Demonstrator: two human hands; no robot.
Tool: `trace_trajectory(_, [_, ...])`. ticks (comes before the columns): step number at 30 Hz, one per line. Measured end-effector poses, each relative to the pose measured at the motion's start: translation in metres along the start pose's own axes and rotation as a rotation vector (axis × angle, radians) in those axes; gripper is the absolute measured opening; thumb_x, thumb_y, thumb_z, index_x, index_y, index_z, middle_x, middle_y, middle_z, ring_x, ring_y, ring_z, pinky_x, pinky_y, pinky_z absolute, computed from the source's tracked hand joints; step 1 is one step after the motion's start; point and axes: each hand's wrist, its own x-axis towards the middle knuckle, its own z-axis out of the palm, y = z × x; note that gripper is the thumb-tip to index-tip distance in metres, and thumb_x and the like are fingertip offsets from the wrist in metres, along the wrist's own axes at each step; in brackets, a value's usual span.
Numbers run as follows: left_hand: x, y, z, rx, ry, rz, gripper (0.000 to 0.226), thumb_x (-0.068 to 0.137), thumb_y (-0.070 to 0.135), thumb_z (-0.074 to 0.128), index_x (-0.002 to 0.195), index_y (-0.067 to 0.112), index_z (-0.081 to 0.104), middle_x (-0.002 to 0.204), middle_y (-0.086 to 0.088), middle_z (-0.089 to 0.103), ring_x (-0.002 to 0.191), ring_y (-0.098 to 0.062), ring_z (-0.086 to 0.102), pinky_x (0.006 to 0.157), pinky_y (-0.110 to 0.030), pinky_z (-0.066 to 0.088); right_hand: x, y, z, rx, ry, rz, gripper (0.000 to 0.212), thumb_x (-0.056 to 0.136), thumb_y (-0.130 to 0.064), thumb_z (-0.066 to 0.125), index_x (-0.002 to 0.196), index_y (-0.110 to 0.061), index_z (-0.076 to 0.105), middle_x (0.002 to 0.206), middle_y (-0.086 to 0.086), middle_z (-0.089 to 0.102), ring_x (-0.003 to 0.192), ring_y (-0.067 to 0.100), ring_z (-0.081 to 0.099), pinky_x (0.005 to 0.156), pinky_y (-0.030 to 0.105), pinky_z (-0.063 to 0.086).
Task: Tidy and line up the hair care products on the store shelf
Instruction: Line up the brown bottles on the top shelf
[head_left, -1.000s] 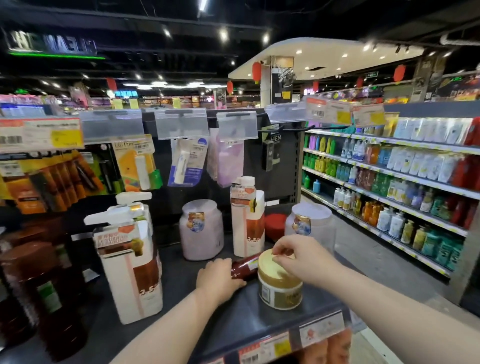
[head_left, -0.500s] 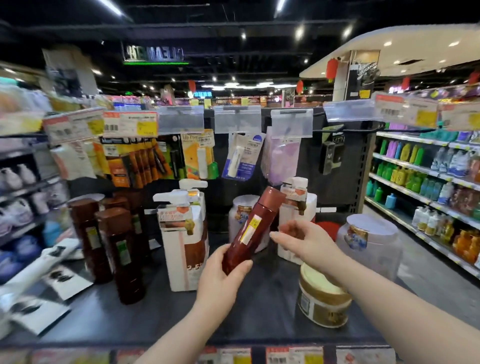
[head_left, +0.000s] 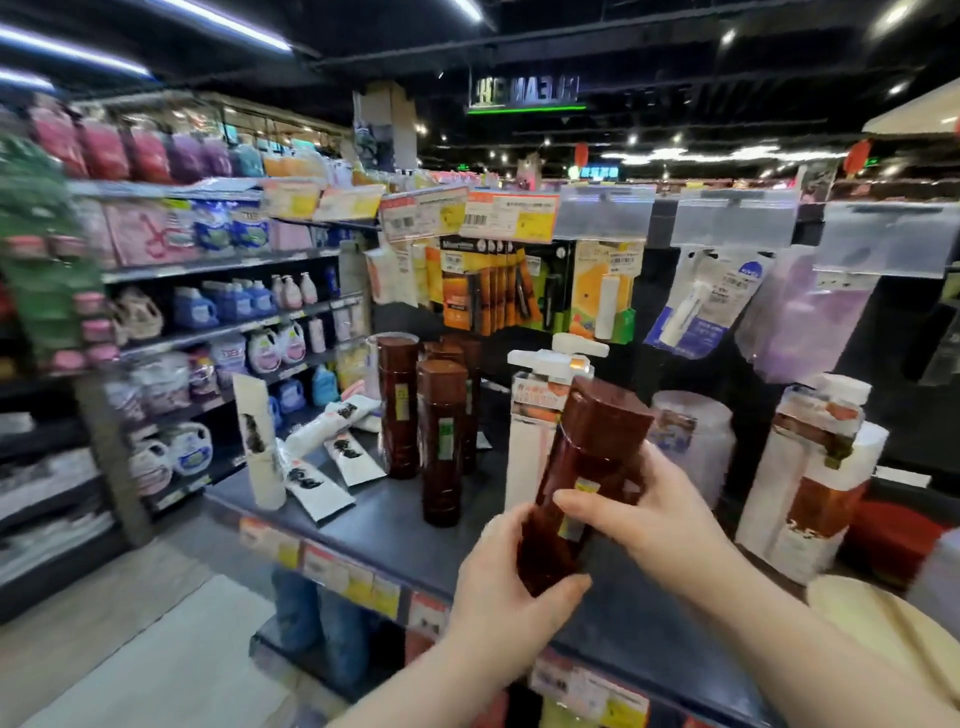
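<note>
A dark red-brown bottle (head_left: 582, 473) with a square cap is held tilted above the dark shelf (head_left: 395, 530). My left hand (head_left: 511, 587) grips its lower end. My right hand (head_left: 644, 514) holds its middle from the right, fingers wrapped across the label. Several matching brown bottles (head_left: 441, 441) stand upright in a group to the left. White pump bottles (head_left: 535, 415) (head_left: 815, 478) stand behind my hands and to the right.
White flat tubes (head_left: 317, 467) lie scattered at the shelf's left end, one boxed tube (head_left: 260, 441) upright. Pale jars (head_left: 691, 431) stand at the back, a cream-lidded jar (head_left: 878, 623) at the lower right. Hanging packets (head_left: 602, 291) fill the back panel. Aisle shelves (head_left: 208, 312) run along the left.
The view has swung left. My right hand, free half a second ago, now holds the brown bottle together with my left hand, which has carried it toward the upright brown bottles.
</note>
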Motion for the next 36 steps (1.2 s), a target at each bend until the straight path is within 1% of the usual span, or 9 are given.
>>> trace_trajectory(3, [0.001,-0.014,-0.032,-0.01,0.071,-0.023,0.049,0.058,0.042,0.074,0.1,0.047,0.049,0.104,0.02,0.06,0.098,0.01,0.055,0.086,-0.016,0.045,0.013,-0.005,0.037,0.01,-0.078,-0.034,0.035,0.071,-0.004,0.077,0.09,-0.028,0.06,0.079,-0.008,0.071,0.073,-0.004,0.066,0.062,0.009,0.05])
trace_trajectory(6, [0.007,-0.031,-0.064,-0.038,0.117,-0.043,0.054,0.067,0.021,0.08,0.103,0.045,0.048,0.101,0.02,0.062,0.094,0.014,0.056,0.08,-0.008,0.044,0.031,-0.006,0.075,-0.037,-0.079,-0.078,0.037,0.071,-0.009,0.078,0.092,-0.031,0.058,0.089,-0.008,0.069,0.08,-0.005,0.064,0.068,0.01,0.05])
trace_trajectory(10, [0.02,-0.057,-0.102,-0.033,0.154,-0.077,0.053,0.068,0.015,0.078,0.099,0.045,0.049,0.098,0.017,0.063,0.094,0.004,0.059,0.079,-0.016,0.046,0.055,-0.002,0.123,-0.106,-0.03,-0.054,0.049,0.069,-0.021,0.081,0.098,-0.041,0.047,0.099,-0.017,0.062,0.089,-0.005,0.06,0.082,0.016,0.051])
trace_trajectory(13, [0.038,-0.071,-0.128,-0.04,0.172,-0.108,0.048,0.068,0.016,0.078,0.096,0.042,0.049,0.092,0.015,0.064,0.081,0.01,0.059,0.072,-0.021,0.048,0.065,0.002,0.145,-0.199,-0.043,-0.029,0.056,0.069,-0.027,0.08,0.109,-0.04,0.043,0.107,-0.016,0.058,0.097,0.0,0.058,0.082,0.018,0.049])
trace_trajectory(16, [0.063,-0.084,-0.147,-0.063,0.196,-0.127,0.049,0.07,0.017,0.078,0.102,0.035,0.047,0.09,0.018,0.061,0.073,0.012,0.058,0.064,-0.008,0.045,0.068,0.01,0.147,-0.274,-0.013,-0.007,0.044,0.075,-0.026,0.076,0.099,-0.044,0.043,0.103,-0.015,0.054,0.095,0.003,0.057,0.078,0.017,0.048])
trace_trajectory(18, [0.08,-0.093,-0.153,-0.029,0.197,-0.126,0.054,0.07,0.017,0.078,0.11,0.03,0.044,0.094,0.017,0.059,0.079,0.01,0.055,0.067,-0.007,0.043,0.067,0.019,0.143,-0.308,0.015,0.023,0.039,0.078,-0.022,0.073,0.095,-0.043,0.045,0.098,-0.011,0.056,0.089,0.006,0.059,0.075,0.015,0.049])
trace_trajectory(22, [0.104,-0.109,-0.152,0.017,0.163,-0.142,0.056,0.069,0.02,0.078,0.107,0.033,0.04,0.101,0.01,0.059,0.091,-0.01,0.059,0.084,-0.031,0.047,0.065,0.037,0.134,-0.316,0.07,0.135,0.024,0.081,-0.014,0.07,0.093,-0.029,0.055,0.088,-0.002,0.061,0.082,0.015,0.061,0.07,0.015,0.049])
trace_trajectory(26, [0.114,-0.12,-0.144,0.025,0.11,-0.146,0.054,0.069,0.018,0.077,0.104,0.032,0.039,0.094,0.018,0.055,0.094,-0.013,0.058,0.08,-0.026,0.042,0.062,0.05,0.135,-0.292,0.097,0.224,0.018,0.081,-0.011,0.069,0.09,-0.024,0.059,0.08,-0.001,0.062,0.073,0.01,0.058,0.071,0.023,0.05])
trace_trajectory(36, [0.117,-0.131,-0.144,0.064,0.101,-0.14,0.058,0.069,0.024,0.077,0.113,0.029,0.04,0.108,0.009,0.055,0.097,-0.013,0.056,0.084,-0.031,0.045,0.07,0.047,0.143,-0.334,0.083,0.217,0.017,0.083,-0.012,0.067,0.087,-0.026,0.059,0.08,-0.003,0.061,0.075,0.008,0.058,0.069,0.018,0.05])
